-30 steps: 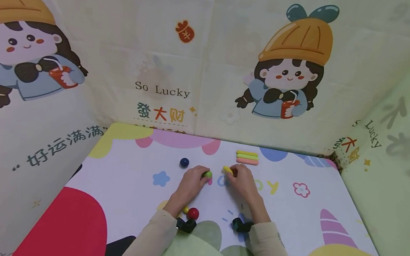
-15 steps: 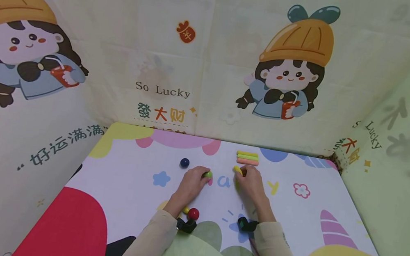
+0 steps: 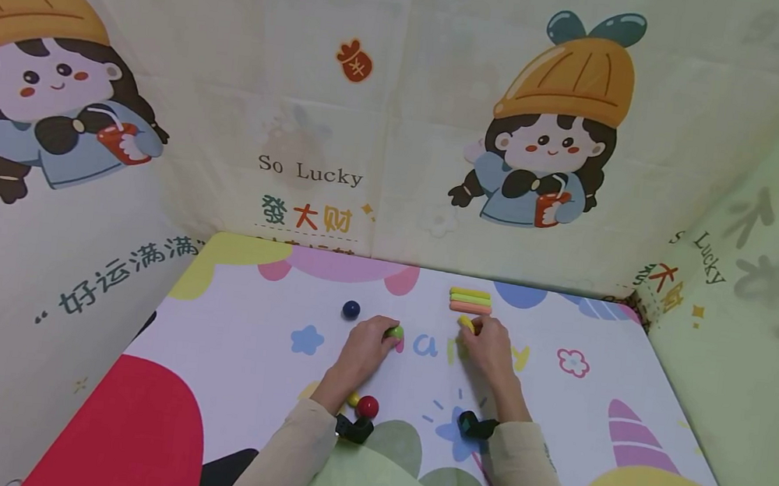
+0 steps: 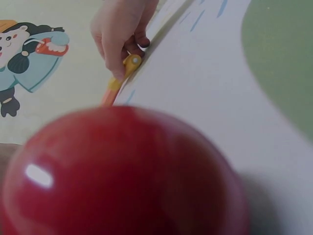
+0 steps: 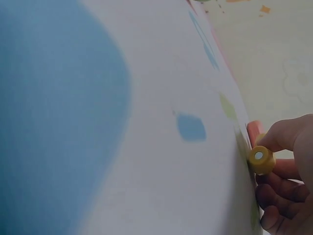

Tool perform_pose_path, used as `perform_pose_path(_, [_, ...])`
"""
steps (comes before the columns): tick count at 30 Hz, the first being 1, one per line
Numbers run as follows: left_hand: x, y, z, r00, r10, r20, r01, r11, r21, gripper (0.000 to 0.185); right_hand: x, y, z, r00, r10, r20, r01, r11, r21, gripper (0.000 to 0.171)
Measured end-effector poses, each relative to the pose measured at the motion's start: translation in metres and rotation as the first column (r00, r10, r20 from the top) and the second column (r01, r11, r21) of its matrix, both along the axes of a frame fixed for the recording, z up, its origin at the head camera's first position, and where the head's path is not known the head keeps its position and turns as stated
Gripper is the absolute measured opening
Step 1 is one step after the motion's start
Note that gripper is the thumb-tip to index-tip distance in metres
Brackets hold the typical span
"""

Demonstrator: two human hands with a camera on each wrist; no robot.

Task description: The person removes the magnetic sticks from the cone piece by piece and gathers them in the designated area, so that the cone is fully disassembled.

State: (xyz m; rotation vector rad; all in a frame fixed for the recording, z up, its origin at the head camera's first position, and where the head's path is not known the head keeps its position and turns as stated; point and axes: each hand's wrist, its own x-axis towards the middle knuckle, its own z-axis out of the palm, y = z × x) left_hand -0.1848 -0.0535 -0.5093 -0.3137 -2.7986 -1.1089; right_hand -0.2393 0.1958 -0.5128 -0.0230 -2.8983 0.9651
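Observation:
My left hand [image 3: 361,346] pinches a small green ball [image 3: 395,331] over the printed mat. To the right of it, my right hand [image 3: 490,354] pinches a short yellow stick [image 3: 467,324] between thumb and fingers. A round silvery spot marks that yellow stick's end [image 5: 259,155] in the right wrist view. Just in front of the right fingertips lie three sticks side by side: yellow [image 3: 471,292], lime [image 3: 470,299] and pink [image 3: 470,308]. In the left wrist view a red ball [image 4: 122,176] fills the foreground and hides most of the left hand.
The red ball [image 3: 367,407] rests beside the left wrist, with another yellow piece [image 3: 352,399] partly hidden next to it. A dark blue ball [image 3: 351,310] lies left of the left hand. Printed cloth walls [image 3: 427,145] rise behind the mat and at both sides.
My right hand has moved to the right with the yellow stick, ending close in front of the three sticks. My left hand with the green ball stays in place.

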Motion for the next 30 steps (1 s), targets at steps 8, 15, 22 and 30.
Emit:
perform_pose_path(8, [0.0, 0.0, 0.0, 1.0, 0.002, 0.006, -0.002, 1.0, 0.005, 0.035, 0.001, 0.006, 0.0, 0.999, -0.046, 0.025, 0.046, 0.999, -0.009, 0.026])
perform_pose_path(15, [0.0, 0.0, 0.0, 1.0, 0.001, -0.011, -0.001, 1.0, 0.009, 0.034, 0.001, 0.012, 0.001, 0.993, -0.095, 0.073, 0.095, 0.995, 0.0, 0.035])
perform_pose_path(22, [0.0, 0.0, 0.001, 1.0, 0.004, -0.011, -0.004, 1.0, 0.007, 0.033, 0.001, 0.015, 0.0, 0.986, -0.142, 0.082, 0.14, 0.99, 0.032, 0.038])
perform_pose_path(30, [0.001, 0.001, 0.003, 1.0, 0.005, 0.0, -0.005, 1.0, 0.016, 0.033, 0.0, 0.019, 0.002, 0.981, -0.159, 0.109, 0.157, 0.987, 0.025, 0.038])
